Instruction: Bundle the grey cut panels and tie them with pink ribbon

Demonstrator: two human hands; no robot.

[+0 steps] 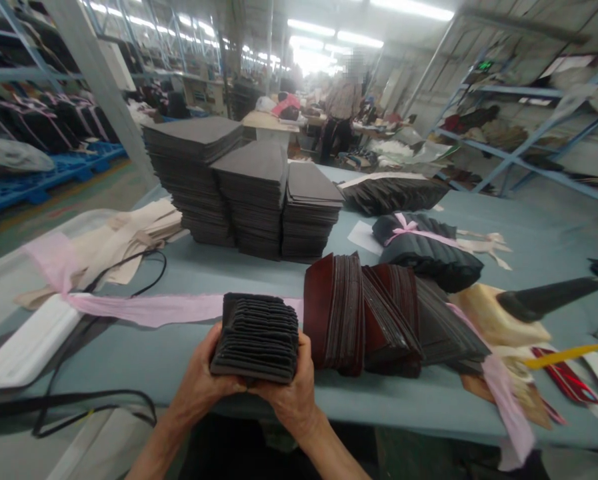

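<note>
Between my two hands I grip a stack of dark folded pieces [259, 337], its layered edges facing up toward me. My left hand [206, 370] is wrapped round its left side, and my right hand [293, 387] round its right side, with thumbs near the bottom edge. Under and behind the stack a pink strip of cloth [149, 310] runs across the table. Just right of my right hand lies a row of brown and dark grey flat pieces [333, 313], leaning against one another. Their material I cannot make out for certain.
Tall stacks of dark grey sheets [251, 193] stand at the back of the blue-grey table [189, 273]. A black bundle tied with pink ribbon [429, 247] lies to the right, near a yellowish block [499, 313] and a yellow tool [563, 355]. Black cables [53, 400] lie left. A person [343, 107] stands farther back.
</note>
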